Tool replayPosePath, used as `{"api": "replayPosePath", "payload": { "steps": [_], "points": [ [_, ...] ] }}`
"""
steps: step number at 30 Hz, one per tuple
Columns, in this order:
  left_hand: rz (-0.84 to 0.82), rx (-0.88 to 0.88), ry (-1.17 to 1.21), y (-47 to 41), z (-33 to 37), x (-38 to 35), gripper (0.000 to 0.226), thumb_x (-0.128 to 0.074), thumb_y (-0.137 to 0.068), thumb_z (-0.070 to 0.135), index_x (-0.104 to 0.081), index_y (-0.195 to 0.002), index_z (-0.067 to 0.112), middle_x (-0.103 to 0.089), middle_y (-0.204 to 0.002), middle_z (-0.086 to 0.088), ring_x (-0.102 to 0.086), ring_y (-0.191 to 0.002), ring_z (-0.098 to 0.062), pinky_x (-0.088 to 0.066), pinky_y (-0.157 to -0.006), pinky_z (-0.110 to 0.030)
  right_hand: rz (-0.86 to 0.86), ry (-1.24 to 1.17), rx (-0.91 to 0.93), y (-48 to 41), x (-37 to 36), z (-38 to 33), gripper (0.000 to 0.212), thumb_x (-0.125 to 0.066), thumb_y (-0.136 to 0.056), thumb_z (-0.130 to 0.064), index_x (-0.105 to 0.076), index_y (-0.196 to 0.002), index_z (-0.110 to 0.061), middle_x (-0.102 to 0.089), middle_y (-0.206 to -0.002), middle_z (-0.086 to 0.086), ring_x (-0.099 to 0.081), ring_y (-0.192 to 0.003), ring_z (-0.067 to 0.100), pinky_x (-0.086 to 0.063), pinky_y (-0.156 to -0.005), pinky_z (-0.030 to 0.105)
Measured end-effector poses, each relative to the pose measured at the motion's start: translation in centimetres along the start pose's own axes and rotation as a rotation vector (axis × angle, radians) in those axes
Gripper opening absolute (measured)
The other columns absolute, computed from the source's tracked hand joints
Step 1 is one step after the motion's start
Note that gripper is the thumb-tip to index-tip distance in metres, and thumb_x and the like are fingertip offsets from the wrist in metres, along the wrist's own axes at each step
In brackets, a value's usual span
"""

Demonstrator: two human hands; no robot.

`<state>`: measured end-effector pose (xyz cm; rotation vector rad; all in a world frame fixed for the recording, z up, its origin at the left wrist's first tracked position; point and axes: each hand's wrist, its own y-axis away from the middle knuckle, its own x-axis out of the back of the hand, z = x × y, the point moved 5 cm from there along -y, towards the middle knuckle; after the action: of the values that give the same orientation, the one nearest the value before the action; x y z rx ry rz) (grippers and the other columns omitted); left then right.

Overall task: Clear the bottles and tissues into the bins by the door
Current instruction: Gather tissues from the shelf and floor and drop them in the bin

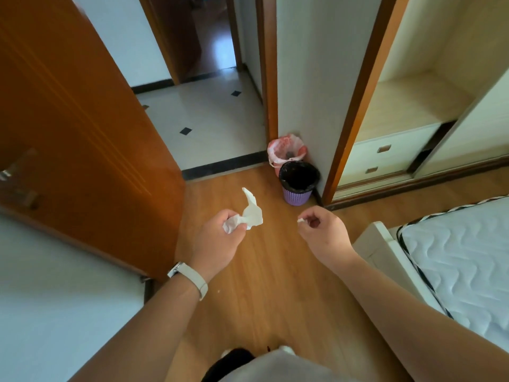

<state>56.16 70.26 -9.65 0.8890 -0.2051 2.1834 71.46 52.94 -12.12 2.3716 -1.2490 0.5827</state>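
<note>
The left hand (220, 238) is closed around a crumpled white tissue (252, 213). One part of the tissue is inside the fist, and the other part stands out upward between thumb and fingers. On this wrist there is a pale wristband (190, 274). The right hand (325, 230) has its fingers curled, and the thumb and forefinger pinch a very small white scrap (300, 220). It is too small to say what it is. Both hands are in the air above the wooden floor (275, 285), a little apart from each other.

The two bins stand at the far edge of the wooden floor, in the corner beside the door frame. The nearer one is a purple bin (297, 197) with a black liner. Just behind it, touching or almost touching, is a pink bin (286, 151) with a white and red plastic bag inside it.

On the left is an open brown door (82, 133). On the right are a wardrobe (385, 153) with two drawers and the corner of a white mattress (454, 257).
</note>
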Motion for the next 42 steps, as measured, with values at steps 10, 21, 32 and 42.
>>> {"api": "replayPosePath", "payload": {
  "steps": [10, 21, 32, 42],
  "points": [
    [-0.076, -0.084, -0.007, -11.3, 2.9, -2.9, 0.008, -0.062, -0.093, 0.033, -0.058, -0.099, 0.030, -0.064, -0.085, 0.014, -0.063, -0.078, -0.010, -0.058, -0.070, -0.035, 0.097, -0.005, -0.073, -9.1, 2.5, 0.9, 0.008, -0.062, -0.090, -0.016, -0.063, -0.092, -0.024, -0.062, -0.082, -0.006, -0.060, -0.075, 0.012, -0.046, -0.060, 0.015],
    [-0.203, -0.102, 0.097, -30.2, 2.8, -4.9, 0.005, -0.064, -0.089, 0.028, -0.060, -0.092, 0.029, -0.065, -0.082, 0.008, -0.063, -0.074, -0.015, -0.054, -0.062, -0.035, 0.176, 0.084, -0.233, -24.4, 1.3, -0.9, 0.012, -0.061, -0.090, -0.016, -0.063, -0.094, -0.027, -0.062, -0.085, -0.009, -0.062, -0.079, 0.010, -0.048, -0.063, 0.016],
    [-0.294, -0.143, 0.046, -44.4, 4.0, -6.8, 0.006, -0.065, -0.089, 0.028, -0.058, -0.091, 0.028, -0.063, -0.081, 0.011, -0.062, -0.077, -0.012, -0.058, -0.072, -0.045, 0.240, 0.135, -0.291, -36.0, 1.2, -1.7, 0.012, -0.062, -0.088, -0.016, -0.063, -0.092, -0.027, -0.062, -0.082, -0.007, -0.061, -0.073, 0.013, -0.053, -0.060, 0.023],
    [-0.371, -0.070, 0.002, -53.1, 5.1, -13.1, 0.007, -0.065, -0.088, 0.026, -0.060, -0.092, 0.026, -0.064, -0.084, 0.009, -0.062, -0.077, -0.012, -0.056, -0.064, -0.031, 0.231, 0.071, -0.363, -46.2, 1.8, 3.4, 0.010, -0.060, -0.087, -0.018, -0.063, -0.087, -0.028, -0.064, -0.078, -0.005, -0.061, -0.069, 0.016, -0.056, -0.062, 0.035]
  ]
}}
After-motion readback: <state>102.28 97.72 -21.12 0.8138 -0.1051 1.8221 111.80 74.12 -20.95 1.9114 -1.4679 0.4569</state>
